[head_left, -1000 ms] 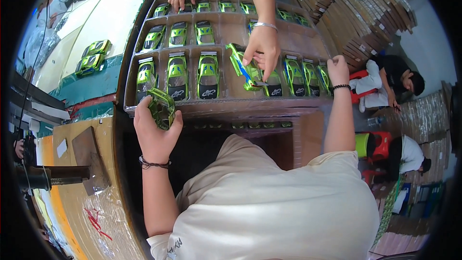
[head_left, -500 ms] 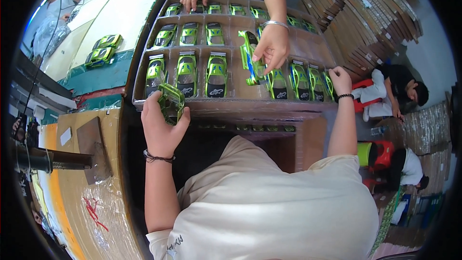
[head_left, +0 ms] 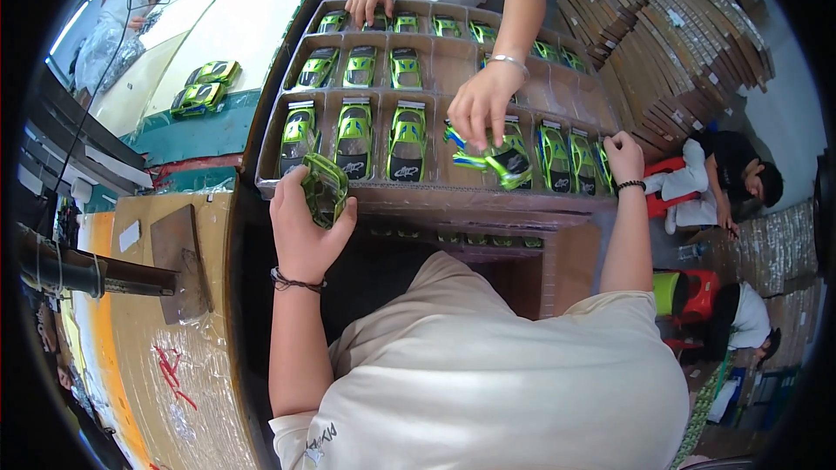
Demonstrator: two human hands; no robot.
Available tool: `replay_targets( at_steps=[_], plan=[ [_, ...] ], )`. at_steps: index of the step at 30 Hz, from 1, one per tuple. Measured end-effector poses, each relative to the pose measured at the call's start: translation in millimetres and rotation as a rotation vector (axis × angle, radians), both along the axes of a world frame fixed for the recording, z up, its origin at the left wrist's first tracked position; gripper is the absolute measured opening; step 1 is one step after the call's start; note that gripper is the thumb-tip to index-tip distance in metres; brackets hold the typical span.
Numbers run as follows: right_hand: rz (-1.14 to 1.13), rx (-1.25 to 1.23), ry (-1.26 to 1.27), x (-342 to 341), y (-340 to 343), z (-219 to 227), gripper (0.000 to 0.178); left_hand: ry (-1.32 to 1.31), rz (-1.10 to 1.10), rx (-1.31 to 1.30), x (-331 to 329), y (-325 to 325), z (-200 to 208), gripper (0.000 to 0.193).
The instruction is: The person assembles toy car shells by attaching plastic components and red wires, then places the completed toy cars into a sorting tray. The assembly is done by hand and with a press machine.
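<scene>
My left hand (head_left: pixel 306 224) is closed around a green toy car body (head_left: pixel 327 191), tilted at the tray's front left corner. My right hand (head_left: pixel 624 159) grips the front right corner of a divided tray (head_left: pixel 383 198), fingers curled over its edge beside a green car body (head_left: pixel 603 164). More green car bodies with dark hoods stand in the tray's compartments, such as one car body (head_left: pixel 407 141) in the front row. Across from me, a co-worker's hand (head_left: pixel 486 106) is over a tilted, motion-blurred car body (head_left: pixel 503 161) in the front row.
At left, two green car bodies (head_left: pixel 198 99) rest on a pale worktable (head_left: pixel 235 26). Nearer stands a brown bench (head_left: pixel 139 365) with a dark metal arm (head_left: pixel 131 277). Below the tray, another tray (head_left: pixel 557 252) holds cars. Stacked cardboard (head_left: pixel 662 43) and seated people are at right.
The co-worker's hand has moved nearer me, and the car body under it has swung from upright to tilted. My hands keep their holds while the view shifts slightly.
</scene>
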State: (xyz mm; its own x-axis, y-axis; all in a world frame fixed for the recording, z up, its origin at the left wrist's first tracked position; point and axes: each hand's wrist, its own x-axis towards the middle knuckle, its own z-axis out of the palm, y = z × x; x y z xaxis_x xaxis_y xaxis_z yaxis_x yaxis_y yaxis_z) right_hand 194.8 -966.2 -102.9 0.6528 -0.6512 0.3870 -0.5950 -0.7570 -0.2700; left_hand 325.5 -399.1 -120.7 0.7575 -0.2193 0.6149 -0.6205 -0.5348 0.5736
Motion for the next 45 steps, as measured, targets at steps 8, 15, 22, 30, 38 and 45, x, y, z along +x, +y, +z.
replay_targets(
  at_steps=[8,15,22,30,38,45],
  plan=[
    [-0.009,0.015,-0.019,1.2,-0.9,-1.3,0.028,0.022,-0.003,0.0,0.0,0.3,-1.3,0.066],
    [-0.021,-0.007,0.001,2.5,3.8,1.4,0.028,0.042,-0.001,-0.001,-0.3,-0.4,0.5,0.065],
    [-0.014,-0.001,0.001,2.4,4.5,0.6,0.026,0.036,0.0,-0.008,-0.1,-0.7,-0.6,0.065],
    [-0.074,-0.045,0.088,6.9,14.6,11.2,0.026,0.042,0.002,-0.016,0.1,0.1,-0.7,0.065],
    [0.43,-0.066,0.115,96.0,72.9,48.4,0.032,0.058,-0.002,-0.004,-1.8,0.8,1.7,0.064],
    [0.314,0.163,0.4,119.6,61.6,24.6,0.061,0.052,-0.002,-0.009,-1.5,-1.5,3.1,0.064]
  ],
)
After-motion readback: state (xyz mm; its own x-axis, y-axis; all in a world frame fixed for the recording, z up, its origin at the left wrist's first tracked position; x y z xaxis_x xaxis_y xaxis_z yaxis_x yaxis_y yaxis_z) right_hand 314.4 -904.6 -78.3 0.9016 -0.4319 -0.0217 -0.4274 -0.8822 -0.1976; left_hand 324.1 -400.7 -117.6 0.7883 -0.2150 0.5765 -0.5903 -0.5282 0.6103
